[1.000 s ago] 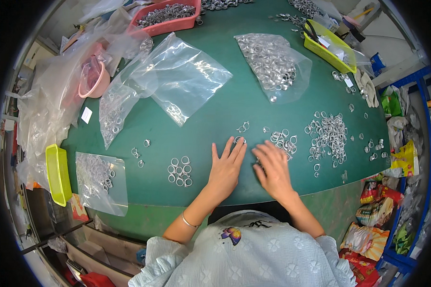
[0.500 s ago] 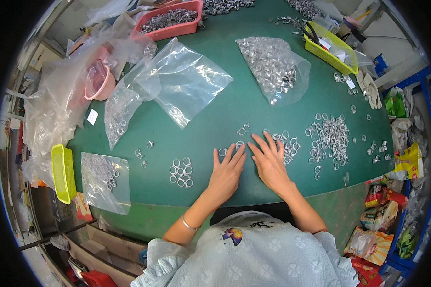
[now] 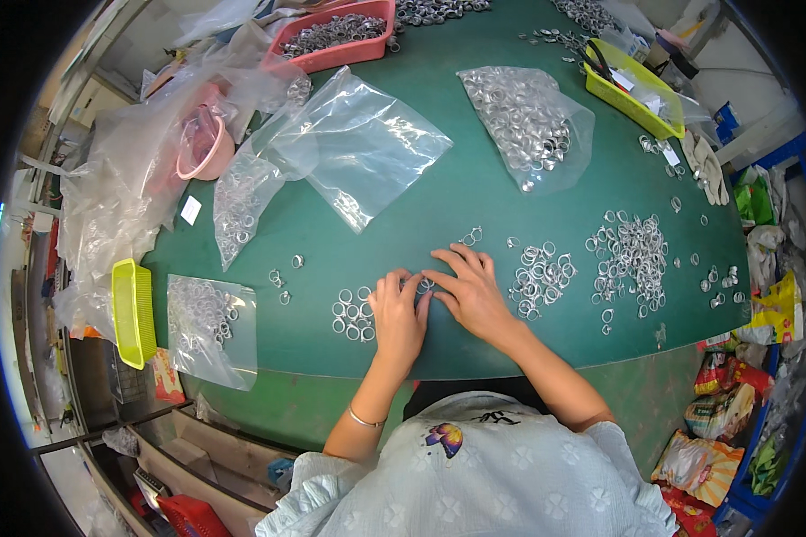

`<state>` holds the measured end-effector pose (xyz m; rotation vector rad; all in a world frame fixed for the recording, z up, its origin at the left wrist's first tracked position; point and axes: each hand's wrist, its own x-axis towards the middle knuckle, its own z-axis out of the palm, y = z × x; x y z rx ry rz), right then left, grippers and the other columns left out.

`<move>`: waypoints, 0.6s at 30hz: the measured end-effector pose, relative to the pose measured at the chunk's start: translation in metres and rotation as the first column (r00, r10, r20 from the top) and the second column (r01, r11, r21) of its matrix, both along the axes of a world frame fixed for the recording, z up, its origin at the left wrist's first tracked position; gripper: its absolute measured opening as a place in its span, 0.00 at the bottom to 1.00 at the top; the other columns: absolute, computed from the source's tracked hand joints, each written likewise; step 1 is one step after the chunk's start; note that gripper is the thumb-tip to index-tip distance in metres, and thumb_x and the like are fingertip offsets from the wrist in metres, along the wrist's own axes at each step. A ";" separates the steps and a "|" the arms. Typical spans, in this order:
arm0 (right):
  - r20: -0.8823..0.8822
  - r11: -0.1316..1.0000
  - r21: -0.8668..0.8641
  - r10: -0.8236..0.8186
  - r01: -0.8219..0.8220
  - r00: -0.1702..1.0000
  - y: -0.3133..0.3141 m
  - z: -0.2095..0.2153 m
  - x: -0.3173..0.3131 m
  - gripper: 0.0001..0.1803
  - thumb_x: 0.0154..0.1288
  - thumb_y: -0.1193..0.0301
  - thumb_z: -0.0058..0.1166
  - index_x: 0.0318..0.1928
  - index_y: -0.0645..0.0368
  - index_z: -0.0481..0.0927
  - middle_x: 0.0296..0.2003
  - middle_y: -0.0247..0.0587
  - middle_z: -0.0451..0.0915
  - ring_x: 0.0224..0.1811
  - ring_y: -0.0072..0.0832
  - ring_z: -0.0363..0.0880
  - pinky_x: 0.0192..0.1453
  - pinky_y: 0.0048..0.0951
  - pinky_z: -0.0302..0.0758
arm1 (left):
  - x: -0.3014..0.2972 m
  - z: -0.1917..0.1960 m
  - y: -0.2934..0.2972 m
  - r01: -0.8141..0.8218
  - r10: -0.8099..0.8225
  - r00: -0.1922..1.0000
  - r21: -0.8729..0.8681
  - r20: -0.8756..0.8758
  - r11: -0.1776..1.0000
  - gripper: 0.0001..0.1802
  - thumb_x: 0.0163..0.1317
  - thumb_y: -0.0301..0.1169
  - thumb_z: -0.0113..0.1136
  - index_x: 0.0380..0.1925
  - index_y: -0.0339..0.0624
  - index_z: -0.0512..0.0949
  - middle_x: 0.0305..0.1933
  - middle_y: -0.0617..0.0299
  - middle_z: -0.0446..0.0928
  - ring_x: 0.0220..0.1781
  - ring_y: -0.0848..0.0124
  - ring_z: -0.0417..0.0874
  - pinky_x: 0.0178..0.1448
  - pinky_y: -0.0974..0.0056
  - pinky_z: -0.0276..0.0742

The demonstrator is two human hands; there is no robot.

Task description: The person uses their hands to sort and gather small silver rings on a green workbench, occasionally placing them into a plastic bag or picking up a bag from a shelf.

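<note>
Small silver metal rings lie on the green table [image 3: 475, 345] in several groups. My left hand [image 3: 399, 313] rests low over the table beside a small cluster of rings [image 3: 354, 315], its fingers bent and its thumb apart. To its right is my right hand [image 3: 473, 294], fingers stretched and spread, with the fingertips reaching toward my left hand. Between the two hands a ring or two [image 3: 424, 285] show at the fingertips, partly hidden. Just beyond the right fingers lie a few loose rings [image 3: 472, 235]. A loose pile of rings [image 3: 542, 279] is right of my right hand.
A bigger ring heap [image 3: 631, 259] lies farther right. Clear bags of rings [image 3: 524, 121] [image 3: 201, 322] and a flat clear bag [image 3: 376, 152] lie about. A pink basket [image 3: 336, 55] stands at the back; yellow-green baskets [image 3: 636, 98] [image 3: 134, 313] are at both sides.
Both hands have shifted left, away from the loose pile and up to the small cluster, with rings between them. The whole view has moved slightly.
</note>
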<state>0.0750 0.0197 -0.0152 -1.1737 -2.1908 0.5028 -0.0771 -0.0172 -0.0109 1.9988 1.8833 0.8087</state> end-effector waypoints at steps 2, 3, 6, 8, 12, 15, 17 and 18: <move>-0.008 1.000 0.019 0.007 -0.007 1.000 0.001 -0.004 -0.003 0.18 0.52 0.73 0.65 0.47 0.54 0.82 0.57 0.39 0.73 0.62 0.44 0.66 0.64 0.48 0.58 | -0.004 -0.001 -0.002 -0.001 0.000 1.000 0.037 0.031 0.999 0.14 0.53 0.23 0.66 0.41 0.37 0.79 0.47 0.56 0.74 0.49 0.57 0.74 0.53 0.55 0.65; -0.010 1.000 0.026 0.009 -0.009 1.000 0.003 -0.007 -0.003 0.18 0.52 0.72 0.65 0.46 0.54 0.82 0.56 0.38 0.73 0.62 0.43 0.66 0.64 0.48 0.57 | -0.007 -0.001 -0.003 -0.002 -0.001 0.999 0.054 0.046 0.999 0.12 0.53 0.23 0.66 0.39 0.37 0.79 0.46 0.56 0.75 0.48 0.58 0.75 0.52 0.56 0.66; 0.000 0.996 0.085 0.016 -0.016 1.000 0.006 -0.013 -0.004 0.16 0.52 0.71 0.65 0.43 0.55 0.82 0.53 0.37 0.74 0.61 0.43 0.66 0.64 0.52 0.56 | -0.016 -0.008 -0.009 -0.011 0.003 0.998 0.126 0.069 0.992 0.09 0.53 0.21 0.65 0.36 0.37 0.79 0.46 0.56 0.75 0.47 0.58 0.75 0.49 0.59 0.67; -0.008 0.996 0.089 0.031 -0.030 1.000 0.005 -0.011 -0.007 0.14 0.52 0.71 0.65 0.41 0.56 0.82 0.51 0.37 0.74 0.60 0.42 0.66 0.65 0.54 0.56 | -0.020 -0.010 -0.013 -0.054 0.045 0.996 0.122 0.072 0.991 0.08 0.53 0.21 0.65 0.34 0.38 0.79 0.46 0.57 0.75 0.48 0.58 0.75 0.50 0.58 0.66; -0.013 0.995 0.086 0.060 -0.059 0.998 0.003 -0.007 -0.013 0.12 0.53 0.70 0.65 0.39 0.56 0.82 0.49 0.37 0.74 0.59 0.39 0.67 0.64 0.53 0.57 | -0.028 0.002 -0.028 -0.087 0.098 0.987 0.090 -0.129 0.992 0.09 0.52 0.22 0.66 0.35 0.40 0.79 0.46 0.59 0.75 0.50 0.59 0.74 0.53 0.56 0.64; -0.044 0.991 0.119 0.068 -0.062 0.997 0.004 -0.016 -0.015 0.11 0.53 0.70 0.64 0.38 0.57 0.82 0.45 0.37 0.76 0.57 0.38 0.69 0.64 0.50 0.58 | -0.030 0.018 -0.037 -0.125 0.124 0.987 0.002 -0.105 0.992 0.12 0.53 0.23 0.65 0.39 0.42 0.78 0.48 0.58 0.74 0.53 0.58 0.72 0.55 0.52 0.62; -0.116 0.999 0.043 0.038 -0.033 0.992 0.003 -0.015 -0.016 0.09 0.55 0.71 0.63 0.38 0.58 0.82 0.42 0.36 0.78 0.54 0.36 0.72 0.63 0.45 0.60 | -0.031 0.018 -0.040 -0.123 0.125 0.990 0.037 -0.063 0.992 0.15 0.53 0.23 0.65 0.42 0.42 0.78 0.47 0.58 0.75 0.51 0.59 0.74 0.56 0.54 0.63; -0.165 0.999 -0.043 0.001 -0.009 0.986 0.001 -0.010 -0.016 0.09 0.57 0.71 0.63 0.38 0.60 0.83 0.40 0.36 0.79 0.51 0.34 0.74 0.62 0.41 0.62 | -0.032 0.019 -0.042 -0.125 0.127 0.991 0.055 -0.042 0.991 0.16 0.53 0.23 0.66 0.43 0.42 0.78 0.47 0.57 0.75 0.50 0.59 0.74 0.56 0.55 0.64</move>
